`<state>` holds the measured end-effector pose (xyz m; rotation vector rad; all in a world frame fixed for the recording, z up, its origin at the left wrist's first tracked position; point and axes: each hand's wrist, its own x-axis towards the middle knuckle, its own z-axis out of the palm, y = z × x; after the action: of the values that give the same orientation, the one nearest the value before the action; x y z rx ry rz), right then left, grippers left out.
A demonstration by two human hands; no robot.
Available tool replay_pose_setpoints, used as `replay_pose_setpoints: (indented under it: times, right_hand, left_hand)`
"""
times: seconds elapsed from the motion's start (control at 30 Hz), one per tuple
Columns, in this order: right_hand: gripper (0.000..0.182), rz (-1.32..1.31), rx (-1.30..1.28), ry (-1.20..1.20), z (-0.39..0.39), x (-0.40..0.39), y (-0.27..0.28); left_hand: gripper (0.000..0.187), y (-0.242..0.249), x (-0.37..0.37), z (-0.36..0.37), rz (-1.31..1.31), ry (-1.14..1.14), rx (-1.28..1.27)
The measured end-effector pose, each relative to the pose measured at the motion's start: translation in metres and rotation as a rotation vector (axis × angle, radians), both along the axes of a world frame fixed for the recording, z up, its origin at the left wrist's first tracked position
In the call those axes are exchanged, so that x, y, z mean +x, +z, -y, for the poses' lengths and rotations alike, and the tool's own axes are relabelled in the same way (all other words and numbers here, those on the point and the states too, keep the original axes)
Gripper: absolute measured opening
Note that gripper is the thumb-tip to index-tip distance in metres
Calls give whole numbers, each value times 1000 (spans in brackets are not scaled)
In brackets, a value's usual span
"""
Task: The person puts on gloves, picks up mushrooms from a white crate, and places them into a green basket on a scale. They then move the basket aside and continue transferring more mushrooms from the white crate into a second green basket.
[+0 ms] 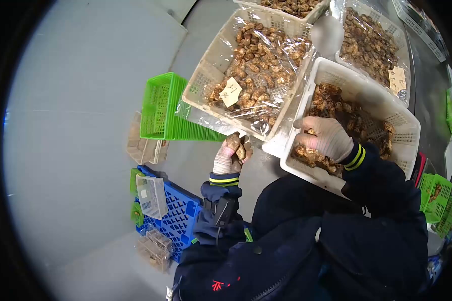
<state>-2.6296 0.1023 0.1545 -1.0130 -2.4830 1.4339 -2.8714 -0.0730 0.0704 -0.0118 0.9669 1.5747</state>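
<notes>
Surroundings: a green mesh basket (161, 106) lying on its side on the grey floor (85, 100), just left of a white lattice crate (206, 75) lined with clear film and filled with brown knobbly pieces, a handwritten paper tag (230, 92) resting on top; two further film-lined crates (371, 40) of the same goods behind it, one carrying another paper tag (397, 79); a blue plastic crate (173, 213) at lower left with clear plastic punnets (151, 195) on and beside it; small green baskets (434, 193) at the right edge. Near white crate (336, 75): unlined, holding brown, glossy, irregular lumps, probably ginger or a like root, in front of the person's dark jacket. Right hand (327, 138): gloved, fingers spread and curled down over the lumps in this crate, touching them. Left hand (230, 158): gloved, closed around a few brown lumps (236, 145), held just below the lined crate's edge.
</notes>
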Motion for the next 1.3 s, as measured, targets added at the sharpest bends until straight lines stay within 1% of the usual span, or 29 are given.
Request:
replay_pose_setpoints:
  times: [0.03, 0.1, 0.13, 0.23, 0.27, 0.3, 0.33, 0.4, 0.5, 0.53, 0.57, 0.63, 0.67, 0.7, 0.73, 0.77, 0.8, 0.83, 0.9, 0.97, 1.0, 1.03, 1.07, 1.13, 1.17, 1.2, 1.23, 1.27, 1.3]
  right_hand:
    - [38, -5, 3, 7, 1, 1, -5]
    - [37, -132, -106, -34, -1, 12, -25]
    - [36, -85, -116, -83, 0, 15, -28]
    - [27, -110, -105, -104, 1, 23, -26]
    - [28, -150, -12, -52, -1, 30, -33]
    - [27, -65, -260, -215, 3, 35, -27]
    - [27, -50, -350, -303, 5, 45, -29]
    - [27, -25, -469, -434, 1, 67, -30]
    - [26, -48, -593, -642, -13, 103, -48]
    - [31, -72, -574, -681, -20, 118, -72]
    - [35, 153, -281, -621, -31, 123, -74]
    - [40, 382, 103, -557, -52, 125, -94]
    - [42, 444, 170, -555, -60, 126, -100]
    - [45, 507, 235, -552, -66, 119, -98]
    - [45, 611, 231, -501, -74, 111, -92]
    - [41, 576, 303, -511, -76, 108, -99]
    - [40, 665, 336, -462, -81, 104, -112]
    - [40, 752, 374, -411, -87, 100, -129]
    - [40, 809, 406, -387, -94, 98, -140]
    - [41, 677, 318, -452, -87, 101, -116]
    - [42, 589, 180, -517, -85, 106, -106]
    - [44, 524, 180, -547, -79, 109, -107]
    - [45, 447, 77, -578, -79, 107, -121]
    - [44, 374, -66, -636, -71, 88, -131]
    - [42, 378, -35, -697, -64, 75, -141]
    - [41, 453, 54, -663, -65, 64, -151]
    - [40, 533, 139, -632, -67, 58, -155]
    - [39, 589, 16, -640, -71, 54, -152]
    - [38, 640, -109, -651, -77, 52, -147]
  left_hand:
    - [32, -17, -12, 7, 104, -104, 212]
    - [36, -42, -16, 26, 32, 158, -155]
    - [35, -51, -20, 28, -21, 213, -164]
    - [31, -63, -40, 12, -75, 23, 111]
    - [29, -57, -43, 2, -220, -25, 41]
    - [29, -25, -30, -16, -253, 9, -62]
    - [33, -34, -40, -15, -331, -61, -73]
    - [37, -22, -41, -19, -725, -127, -278]
    - [50, -10, -36, -25, -957, -129, -192]
    - [58, -19, -35, -31, -915, -64, -61]
    - [62, -27, -35, -36, -1022, -73, -21]
    - [64, -42, -41, -51, -1059, -8, 59]
    - [63, -32, -40, -48, -1741, -158, 45]
    - [63, -28, -34, -48, -1744, -170, 54]
    - [61, -26, -29, -48, -1492, -139, 32]
    - [59, -24, -28, -45, -1239, -106, 6]
    - [53, -29, -31, -38, -1235, -97, -52]
    - [43, -31, -24, -28, -1377, -29, -74]
    - [31, -31, -23, 2, -1400, -246, -295]
    - [20, 9, 8, 20, -1140, -510, -296]
    - [18, 41, 31, 15, -1095, -584, -295]
    - [16, 69, 48, 10, -1046, -648, -295]
    - [21, 81, 54, 3, -1018, -746, -201]
    - [22, 92, 86, -34, -1177, -724, -43]
    - [24, 93, 104, -63, -1359, -711, 206]
    - [29, 79, 123, -92, -1535, -725, 268]
    - [34, 72, 141, -120, -1774, -764, 270]
    - [40, 43, 158, -146, -1941, -784, 152]
    - [45, 35, 176, -178, -2004, -1009, -162]
